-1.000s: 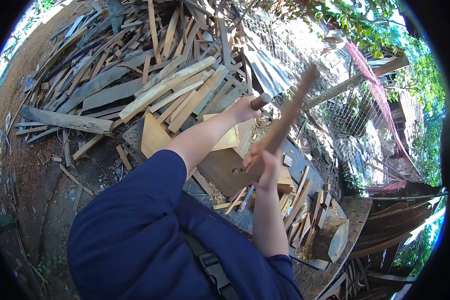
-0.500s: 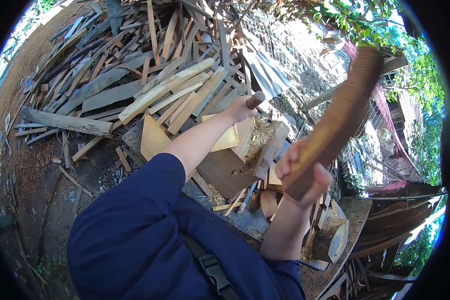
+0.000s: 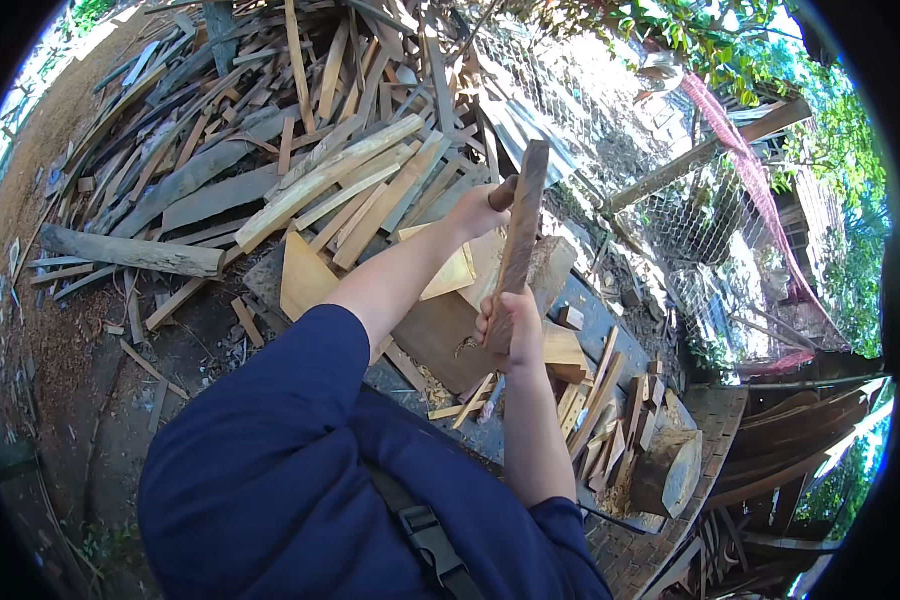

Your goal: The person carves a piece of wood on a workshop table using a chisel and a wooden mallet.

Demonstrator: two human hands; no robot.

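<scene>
My left hand (image 3: pixel 478 212) is closed round an upright tool with a round brown wooden handle (image 3: pixel 503 193), its top sticking out above the fist. The tool's lower end is hidden behind the hand and forearm. My right hand (image 3: pixel 515 322) grips the lower end of a thick brown wooden bar (image 3: pixel 520 235), whose upper part stands right beside the handle's top. Whether bar and handle touch, I cannot tell. Below both hands lies a large brown wooden block (image 3: pixel 440 340) with shavings, partly covered by the bar and arms.
A large heap of scrap planks (image 3: pixel 230 150) fills the far left, with a grey log (image 3: pixel 135 247) at its near edge. Wood offcuts (image 3: pixel 600 400) and a cut log piece (image 3: pixel 667 470) lie to the right. Wire mesh fencing (image 3: pixel 710 220) stands at the far right.
My right hand has swung the wooden bar down and to the left, from raised at the right to beside the handle. My left hand has barely moved.
</scene>
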